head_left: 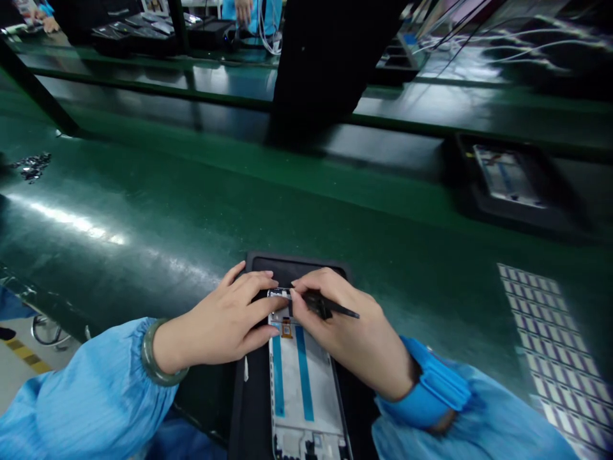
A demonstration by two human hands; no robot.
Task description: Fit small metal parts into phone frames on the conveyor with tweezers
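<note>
While right hand (354, 329) holds tool (325, 306), left hand (224, 321) opposite, phone frame (291, 390) partly between

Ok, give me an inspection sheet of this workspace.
Surface: green table, shiny, with reflections.
Job's things: phone frame with blue strips, on a black tray.
Clutter: gridded sheet, right; small dark pieces, left; second tray holding another frame.
Hands: left hand at the phone frame's upper end; right hand holding a dark tool.
Cables: white cables at the back.
Surroundings: black panel; another person's hand beyond.
</note>
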